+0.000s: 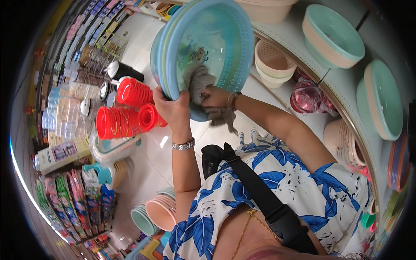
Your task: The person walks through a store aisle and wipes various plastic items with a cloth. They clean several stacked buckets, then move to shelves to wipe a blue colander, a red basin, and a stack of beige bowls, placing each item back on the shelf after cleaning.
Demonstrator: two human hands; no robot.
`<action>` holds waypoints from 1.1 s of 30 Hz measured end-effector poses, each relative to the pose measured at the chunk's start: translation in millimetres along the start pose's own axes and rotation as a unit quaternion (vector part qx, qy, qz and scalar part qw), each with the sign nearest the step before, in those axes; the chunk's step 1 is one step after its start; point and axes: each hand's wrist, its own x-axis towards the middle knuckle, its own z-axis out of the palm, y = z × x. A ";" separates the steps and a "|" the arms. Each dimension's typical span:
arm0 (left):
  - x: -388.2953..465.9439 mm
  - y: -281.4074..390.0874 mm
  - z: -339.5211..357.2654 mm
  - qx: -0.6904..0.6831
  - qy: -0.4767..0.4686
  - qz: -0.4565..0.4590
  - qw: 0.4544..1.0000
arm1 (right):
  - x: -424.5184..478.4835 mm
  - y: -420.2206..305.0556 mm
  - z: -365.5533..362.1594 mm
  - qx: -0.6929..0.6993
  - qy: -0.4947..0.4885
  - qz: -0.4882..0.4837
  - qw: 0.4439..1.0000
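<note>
A nested stack of large blue plastic basins [224,42] is held up on its side, its hollow facing me. My left hand [174,105] grips the rims at the lower left, thumb on the inner side. Inside the front basin, a printed cartoon picture shows near the middle of its bottom. My right hand [216,97] clutches a grey-brown cloth [198,81] against the lower inside of that basin. Part of the cloth hangs below the hand, slightly blurred.
Shelves [328,87] on the right carry green-and-pink basins [334,35] and lower woven-look baskets [274,58]. Stacked red buckets [117,123] stand on the floor at left, near a cardboard box [63,154]. Pink and green buckets [161,209] sit low by my left elbow.
</note>
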 end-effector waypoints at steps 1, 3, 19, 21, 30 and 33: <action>4.1 -5.3 -0.8 0.000 0.000 -0.008 1.000 | -16.3 -19.5 -8.9 0.047 -0.004 -0.023 0.999; 15.9 -8.8 -2.2 -0.004 -0.002 -0.015 1.000 | -25.2 18.0 -3.1 0.028 0.026 -0.125 0.991; 23.4 0.4 -18.4 0.145 -0.079 0.055 0.985 | -43.7 -64.8 -195.6 -0.662 0.155 -0.446 0.582; 13.5 9.4 -17.3 0.101 -0.093 0.005 0.991 | -30.4 -35.0 -204.5 -0.673 0.187 -0.388 0.601; -6.0 8.6 -17.1 -0.050 -0.026 -0.049 0.997 | -61.5 38.0 -42.5 -0.131 0.098 0.110 0.980; -6.0 8.5 -23.6 -0.070 -0.031 -0.046 0.996 | -42.4 49.8 -34.0 0.324 0.321 0.064 0.888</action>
